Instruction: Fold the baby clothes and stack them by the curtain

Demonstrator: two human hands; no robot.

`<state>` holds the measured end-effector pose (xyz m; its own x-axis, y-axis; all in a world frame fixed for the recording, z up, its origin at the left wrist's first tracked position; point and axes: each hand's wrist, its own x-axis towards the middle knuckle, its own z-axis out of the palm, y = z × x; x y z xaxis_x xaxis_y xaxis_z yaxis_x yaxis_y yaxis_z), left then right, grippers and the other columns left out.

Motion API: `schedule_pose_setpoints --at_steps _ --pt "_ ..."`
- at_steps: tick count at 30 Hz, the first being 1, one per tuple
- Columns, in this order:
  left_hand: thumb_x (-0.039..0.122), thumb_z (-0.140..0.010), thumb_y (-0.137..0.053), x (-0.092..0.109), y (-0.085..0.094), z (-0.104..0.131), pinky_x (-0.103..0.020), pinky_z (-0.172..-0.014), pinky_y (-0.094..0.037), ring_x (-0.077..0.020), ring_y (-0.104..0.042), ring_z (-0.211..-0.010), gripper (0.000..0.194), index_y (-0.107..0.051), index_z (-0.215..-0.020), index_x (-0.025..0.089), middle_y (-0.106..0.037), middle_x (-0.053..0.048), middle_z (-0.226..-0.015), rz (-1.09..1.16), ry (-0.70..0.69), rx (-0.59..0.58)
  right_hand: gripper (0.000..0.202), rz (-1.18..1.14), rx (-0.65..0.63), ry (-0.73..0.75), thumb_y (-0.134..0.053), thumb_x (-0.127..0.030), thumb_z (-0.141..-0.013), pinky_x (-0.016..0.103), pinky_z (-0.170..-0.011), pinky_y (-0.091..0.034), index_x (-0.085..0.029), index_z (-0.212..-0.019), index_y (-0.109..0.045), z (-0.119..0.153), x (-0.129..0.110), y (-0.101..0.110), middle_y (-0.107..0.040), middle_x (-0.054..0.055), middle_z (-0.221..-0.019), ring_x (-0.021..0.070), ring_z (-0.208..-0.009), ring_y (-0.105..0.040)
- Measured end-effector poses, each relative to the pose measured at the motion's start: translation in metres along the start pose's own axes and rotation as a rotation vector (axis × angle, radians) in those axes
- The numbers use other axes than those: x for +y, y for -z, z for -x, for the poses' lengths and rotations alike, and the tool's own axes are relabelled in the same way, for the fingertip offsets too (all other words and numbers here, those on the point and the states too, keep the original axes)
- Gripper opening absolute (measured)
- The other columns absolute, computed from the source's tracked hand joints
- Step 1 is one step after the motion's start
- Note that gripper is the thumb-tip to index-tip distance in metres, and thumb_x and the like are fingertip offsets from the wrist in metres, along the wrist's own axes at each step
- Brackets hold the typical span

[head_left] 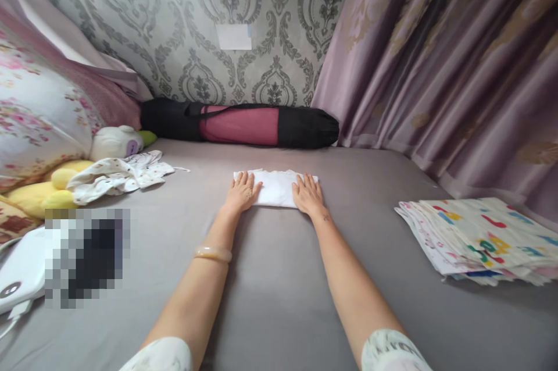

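Note:
A white folded cloth (274,188) lies flat on the grey bed sheet (270,278), its long side running left to right. My left hand (243,191) rests palm down on its left end, fingers stretched out and pointing away from me. On the right end lies my right hand (308,194), also flat with its fingers extended. Both hands press on top of the cloth and grip nothing. Between them the middle of the cloth shows, with a slightly uneven far edge. The cloth's ends are partly hidden under the hands.
A stack of folded printed cloths (483,237) sits at the right. Along the wall lies a black and pink roll bag (239,125). At the left are a spotted white garment (122,174), a yellow plush toy (41,193), a floral pillow (39,109) and a white device (24,269) with cables.

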<state>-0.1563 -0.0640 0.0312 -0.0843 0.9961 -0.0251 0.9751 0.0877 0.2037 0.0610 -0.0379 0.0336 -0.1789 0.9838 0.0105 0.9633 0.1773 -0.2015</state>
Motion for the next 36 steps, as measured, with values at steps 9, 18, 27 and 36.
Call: schedule_pose_setpoints --at_steps 9,18,27,36 --pt "0.052 -0.099 -0.017 0.000 0.004 0.001 -0.046 -0.117 -0.017 -0.0285 -0.016 -0.147 0.066 -0.028 -0.150 0.012 -0.022 -0.015 -0.159 0.010 0.000 0.000 0.057 -0.019 -0.011 -0.007 -0.016 -0.040 -0.102 0.042 -0.117 -0.011 -0.016 -0.151 -0.030 0.002 -0.003 0.008 -0.023 0.011 -0.159 0.0229 -0.147 -0.014" --pt "0.050 -0.099 -0.022 0.022 0.001 0.004 -0.047 -0.118 -0.016 -0.0270 -0.019 -0.147 0.061 -0.033 -0.148 0.016 -0.026 -0.014 -0.158 -0.045 -0.134 0.090 0.055 -0.074 0.029 0.094 -0.018 -0.040 -0.102 0.045 -0.118 -0.008 -0.019 -0.151 -0.031 0.005 -0.019 0.012 -0.023 0.010 -0.159 0.0230 -0.147 -0.013" --pt "0.050 -0.099 -0.022 0.022 -0.006 0.005 -0.048 -0.117 -0.017 -0.0299 -0.021 -0.146 0.063 -0.031 -0.150 0.014 -0.026 -0.016 -0.157 -0.039 -0.147 0.042 0.056 -0.067 -0.034 0.068 -0.018 -0.041 -0.101 0.046 -0.118 -0.006 -0.020 -0.151 -0.031 0.005 -0.018 0.003 -0.022 0.008 -0.160 0.0228 -0.147 -0.015" --pt "0.047 -0.099 -0.026 0.022 -0.005 0.003 -0.051 -0.115 -0.018 -0.0313 -0.023 -0.145 0.060 -0.036 -0.147 0.011 -0.030 -0.019 -0.155 0.005 -0.159 0.082 0.055 -0.073 0.012 0.087 -0.018 -0.038 -0.101 0.048 -0.117 -0.008 -0.017 -0.150 -0.033 0.005 -0.021 0.006 -0.026 0.010 -0.158 0.0237 -0.146 -0.018"
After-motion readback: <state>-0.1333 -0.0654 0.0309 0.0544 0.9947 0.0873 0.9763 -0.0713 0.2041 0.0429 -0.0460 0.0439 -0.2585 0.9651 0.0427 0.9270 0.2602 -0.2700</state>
